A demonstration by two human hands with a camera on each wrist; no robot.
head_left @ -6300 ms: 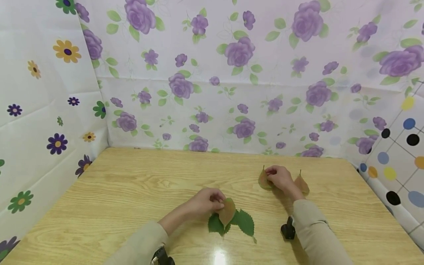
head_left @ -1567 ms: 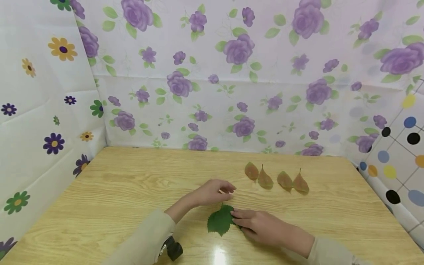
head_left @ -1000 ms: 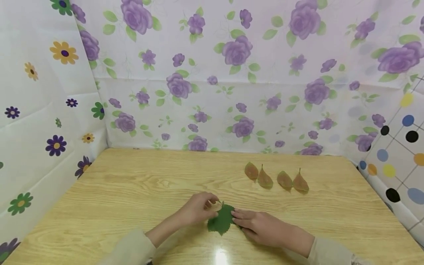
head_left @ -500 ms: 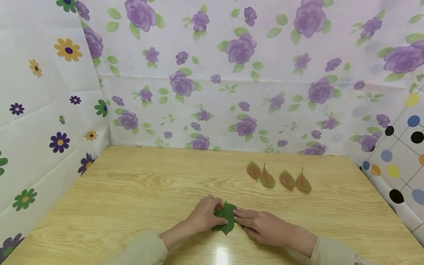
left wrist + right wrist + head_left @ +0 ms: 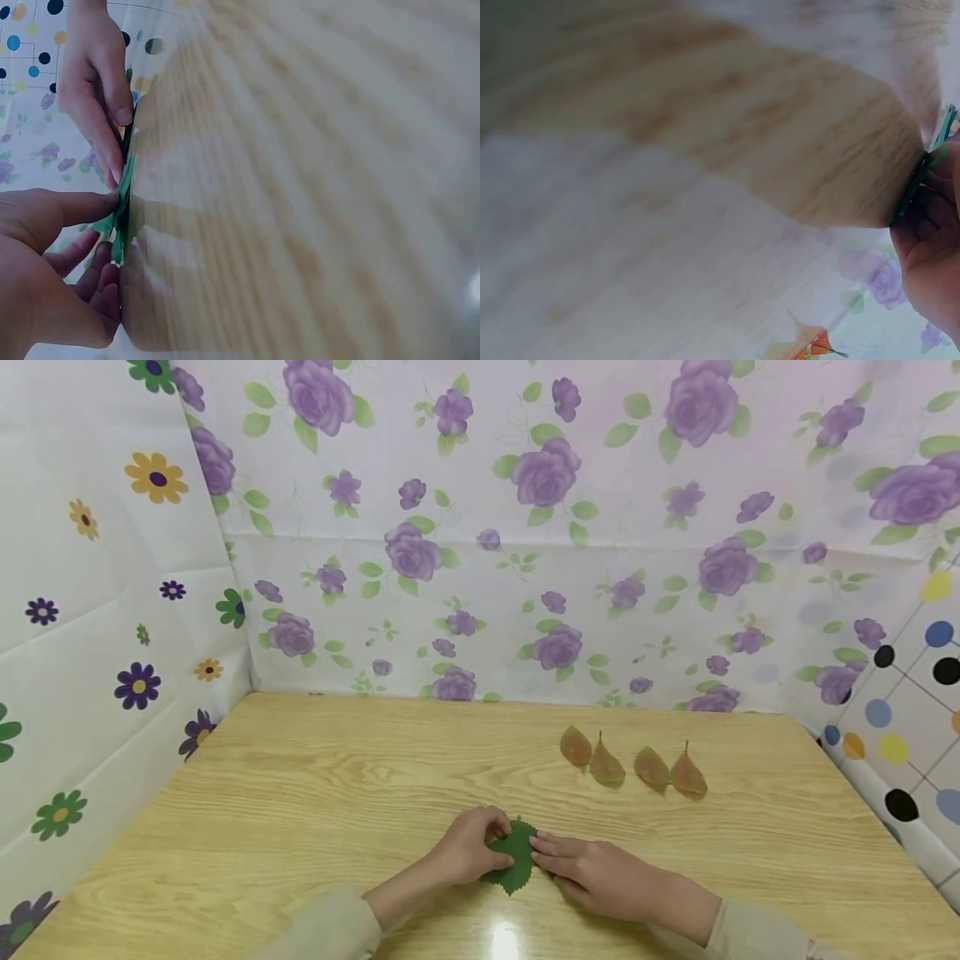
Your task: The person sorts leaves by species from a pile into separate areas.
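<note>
"Where was the green leaf (image 5: 522, 850)?"
"At six o'clock in the head view, at the table (image 5: 300, 777). The left hand (image 5: 467, 850), at its nine o'clock, pinched it between thumb and fingers; the right hand (image 5: 600, 877), at three, laid close, fairly straight fingers on its edge."
"Its handling?"
"Judged light, thin, pliable, easily torn; best held by the broad blade."
"Containers?"
"None was seen. Four reddish leaves (image 5: 651, 768) lay uncontained at two o'clock."

Head camera up high, looking forward and down across the tabletop (image 5: 337, 777), left-wrist view low, close, tipped sideways, right-wrist view equally close, green leaves (image 5: 521, 857) shared by all three
</note>
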